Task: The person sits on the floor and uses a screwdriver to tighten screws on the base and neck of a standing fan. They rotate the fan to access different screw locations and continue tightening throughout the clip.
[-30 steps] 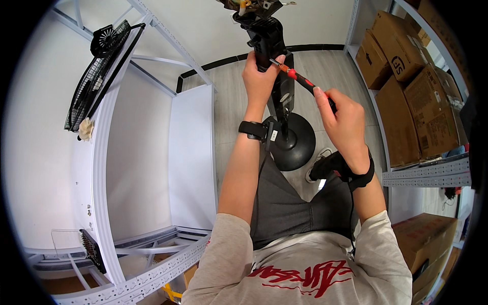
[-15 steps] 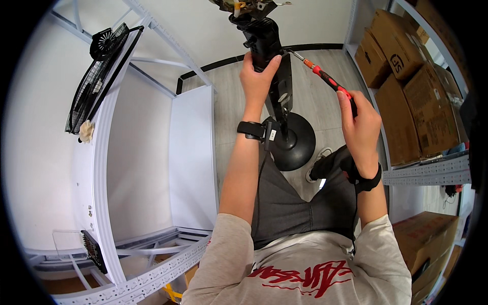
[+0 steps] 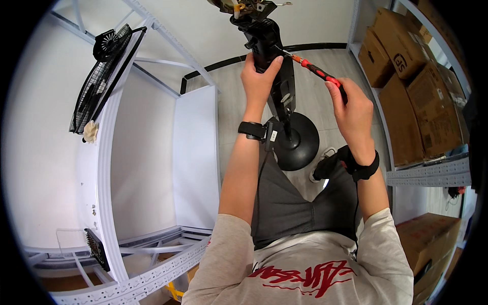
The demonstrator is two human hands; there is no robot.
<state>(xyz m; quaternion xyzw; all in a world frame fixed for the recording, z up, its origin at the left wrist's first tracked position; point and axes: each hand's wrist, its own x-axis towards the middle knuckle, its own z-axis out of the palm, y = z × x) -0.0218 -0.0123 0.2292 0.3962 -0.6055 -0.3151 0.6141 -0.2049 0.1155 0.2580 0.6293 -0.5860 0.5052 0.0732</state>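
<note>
Left hand (image 3: 259,76) clenched around black fan column (image 3: 272,61); right hand (image 3: 351,109) grasping red-handled screwdriver (image 3: 317,71), shaft slanting up-left, tip touching column just beside left fingers.

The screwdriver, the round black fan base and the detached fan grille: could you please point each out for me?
screwdriver (image 3: 319,72): head view, on its red handle near the shaft.
round black fan base (image 3: 302,142): head view, on its domed top.
detached fan grille (image 3: 96,89): head view, on its wire mesh.

Screwdriver (image 3: 314,70) tip back against fan column (image 3: 270,48).
</note>
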